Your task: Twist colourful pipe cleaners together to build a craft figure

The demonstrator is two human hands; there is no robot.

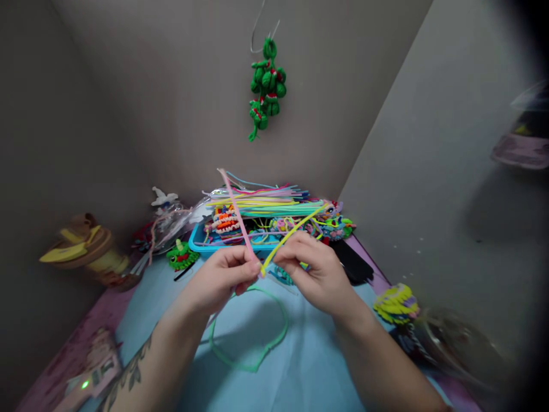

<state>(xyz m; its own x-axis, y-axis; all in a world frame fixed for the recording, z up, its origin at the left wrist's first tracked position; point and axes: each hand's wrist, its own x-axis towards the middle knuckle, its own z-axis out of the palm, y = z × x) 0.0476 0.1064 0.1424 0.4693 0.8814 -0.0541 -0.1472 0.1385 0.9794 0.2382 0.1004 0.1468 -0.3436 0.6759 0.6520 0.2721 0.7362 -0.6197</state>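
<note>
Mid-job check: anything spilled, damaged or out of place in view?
Nothing looks spilled, and the pink stem and yellow stem show no visible damage. The tray looks crammed, loose stems piled on or behind it. Small pale marks dot the right wall; damage or not, I can't tell.

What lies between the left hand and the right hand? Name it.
The head view shows a pink strand and a yellow strand meeting there, close to the left hand.

Bare hands (318, 273), leafy tattoo (134, 371), left forearm (180, 337)
</note>
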